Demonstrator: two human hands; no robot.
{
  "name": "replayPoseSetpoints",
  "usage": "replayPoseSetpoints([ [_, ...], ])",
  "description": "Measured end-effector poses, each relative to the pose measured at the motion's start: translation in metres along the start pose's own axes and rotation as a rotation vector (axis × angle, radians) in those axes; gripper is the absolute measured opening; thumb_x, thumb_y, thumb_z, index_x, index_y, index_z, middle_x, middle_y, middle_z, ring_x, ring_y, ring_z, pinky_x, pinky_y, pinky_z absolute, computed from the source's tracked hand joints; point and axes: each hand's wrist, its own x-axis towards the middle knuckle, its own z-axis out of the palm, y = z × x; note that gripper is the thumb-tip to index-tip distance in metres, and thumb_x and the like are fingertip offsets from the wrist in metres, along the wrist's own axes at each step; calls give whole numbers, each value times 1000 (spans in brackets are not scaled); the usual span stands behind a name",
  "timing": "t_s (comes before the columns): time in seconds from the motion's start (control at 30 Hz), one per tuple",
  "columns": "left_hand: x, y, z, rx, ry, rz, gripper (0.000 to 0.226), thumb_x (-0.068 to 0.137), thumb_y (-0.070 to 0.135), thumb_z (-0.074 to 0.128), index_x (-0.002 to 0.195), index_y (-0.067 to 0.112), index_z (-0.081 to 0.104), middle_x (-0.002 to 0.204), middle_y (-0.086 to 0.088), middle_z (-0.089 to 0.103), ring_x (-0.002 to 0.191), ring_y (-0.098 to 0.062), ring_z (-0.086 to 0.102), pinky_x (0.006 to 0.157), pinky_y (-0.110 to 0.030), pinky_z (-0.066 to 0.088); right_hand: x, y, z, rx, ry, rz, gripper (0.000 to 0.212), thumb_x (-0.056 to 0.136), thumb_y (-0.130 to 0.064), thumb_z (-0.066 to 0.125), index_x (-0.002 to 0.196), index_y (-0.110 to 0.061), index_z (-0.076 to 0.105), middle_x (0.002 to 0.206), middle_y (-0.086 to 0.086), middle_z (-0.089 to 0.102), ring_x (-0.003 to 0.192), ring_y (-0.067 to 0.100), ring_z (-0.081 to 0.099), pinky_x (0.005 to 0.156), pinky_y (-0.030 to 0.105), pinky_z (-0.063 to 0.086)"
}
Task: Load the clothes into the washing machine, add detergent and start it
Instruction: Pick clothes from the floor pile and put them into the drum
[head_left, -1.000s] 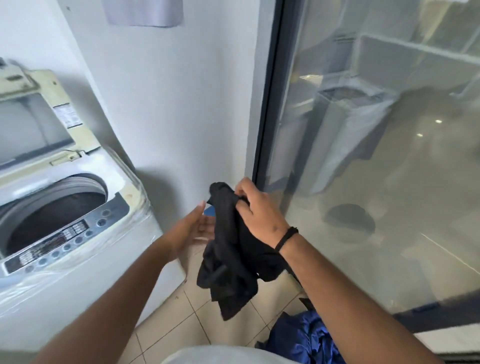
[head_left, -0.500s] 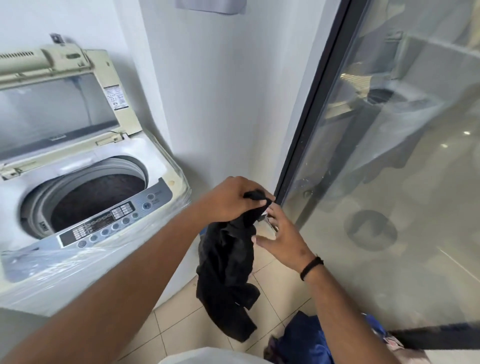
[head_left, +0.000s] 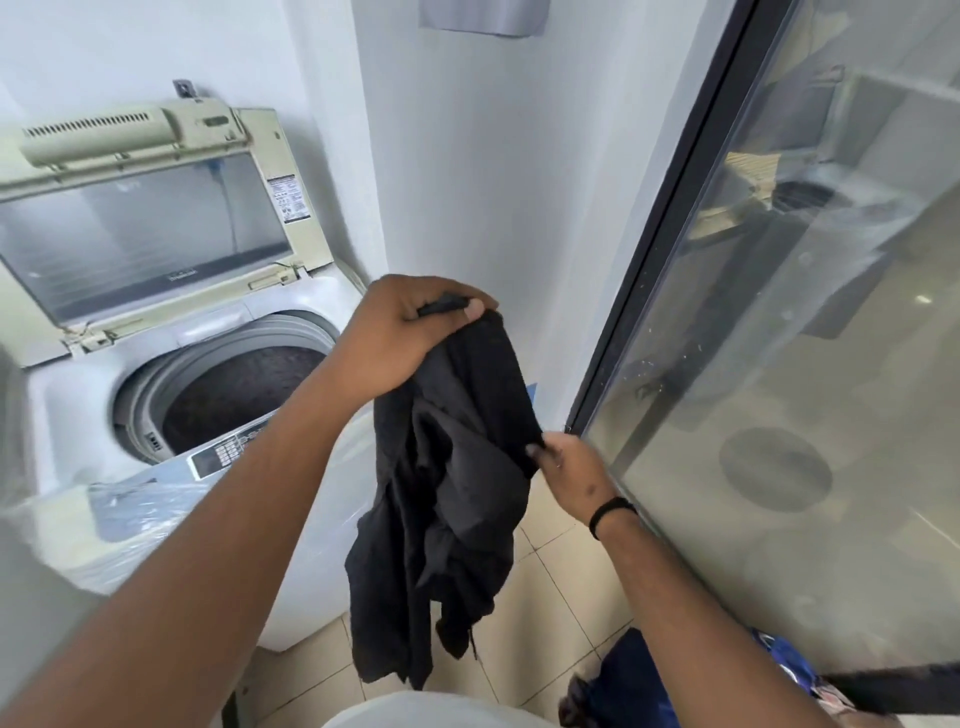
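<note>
One view, head camera, catalogued as I read it from my station.

Item: black garment (head_left: 447, 499), crumpled, hanging with its long axis near vertical, top bunch high, loose tail low over the tiled floor (head_left: 550, 587). It hangs in the air just right of the washing machine (head_left: 311, 519), not in it.

Item: left hand (head_left: 410, 332), fingers and thumb curled round the garment's top; it carries the weight, I judge.

Item: right hand (head_left: 571, 467), lower, pinching the garment's right edge.

Item: drum opening (head_left: 234, 395), dark, lid (head_left: 145, 228) tilted up behind it. From the hands it lies to the left and slightly lower; the left hand is much the nearer, nearly over its right rim.

Item: blue clothes (head_left: 639, 686), heaped on the floor at bottom right, not yet loaded.

Judgement: the coming move is a short leftward carry, then a drop tail-first into the drum.
</note>
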Motion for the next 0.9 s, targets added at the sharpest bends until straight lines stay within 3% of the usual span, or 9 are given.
replayPoseSetpoints([
  [0.1, -13, -26, -31, 84, -3, -168, 10, 87, 28, 77, 82, 19, 77, 76, 12, 74, 72, -1, 67, 73, -23, 51, 9, -19, -28, 66, 370, 6, 16, 100, -15, 51, 87, -16, 61, 73, -7, 59, 68, 12, 56, 59, 17, 37],
  [0.2, -33, -69, -57, 248, -98, -433, 49, 73, 47, 84, 58, 14, 52, 55, 6, 47, 52, -7, 45, 58, -28, 34, 14, -61, -60, 162, 583, -102, 13, 100, -12, 48, 90, -12, 55, 71, -6, 57, 62, 10, 48, 57, 21, 34],
  [0.33, -50, -101, -47, 322, -12, -517, 73, 59, 74, 76, 59, 11, 39, 54, 3, 35, 51, -13, 39, 57, -31, 31, 27, -97, -59, 77, 349, -195, 17, 102, -23, 48, 87, -16, 52, 65, -6, 55, 56, 7, 49, 53, 27, 37],
  [0.4, -51, -98, -25, 201, 51, -490, 64, 63, 66, 82, 68, 9, 54, 53, 10, 43, 53, -10, 46, 57, -27, 38, 31, -113, -52, 124, 277, -237, 19, 100, -22, 51, 83, -17, 53, 61, -8, 52, 54, 5, 47, 51, 22, 36],
  [0.5, -46, -75, 13, 46, -100, -374, 46, 69, 38, 90, 107, 28, 65, 51, 20, 51, 51, 4, 49, 55, -11, 37, 32, -144, -42, 193, 145, -341, 14, 94, -21, 60, 80, -17, 61, 64, -6, 60, 62, 11, 56, 61, 26, 46],
  [0.57, -38, -73, 32, 107, -174, -287, 24, 81, 28, 84, 93, 23, 64, 49, 20, 49, 48, 3, 46, 55, -15, 34, 29, -154, -38, 182, 145, -400, 2, 88, -21, 67, 88, -21, 65, 63, -8, 58, 62, 10, 57, 63, 24, 47],
  [0.7, -21, -77, 32, 68, 65, -277, 13, 85, 23, 76, 76, 18, 67, 58, 14, 56, 58, -3, 50, 62, -29, 40, 17, -132, -44, 157, 374, -469, 33, 83, -24, 69, 113, -23, 58, 67, -14, 50, 64, 8, 56, 61, 21, 48],
  [0.8, -10, -60, 18, -36, 199, -202, 5, 82, 13, 69, 79, 13, 65, 64, 12, 57, 64, -7, 53, 65, -28, 42, 14, -87, -32, 53, 265, -330, 31, 80, -25, 69, 109, -25, 57, 67, -10, 53, 63, 9, 56, 58, 23, 47],
  [0.9, 5, -31, 7, -94, 206, -93, 15, 81, 2, 65, 84, 16, 68, 77, 2, 69, 79, -14, 63, 78, -33, 50, 14, -51, -10, -58, 107, -131, 4, 89, -24, 62, 91, -25, 60, 76, -8, 62, 68, 13, 59, 60, 23, 44],
])
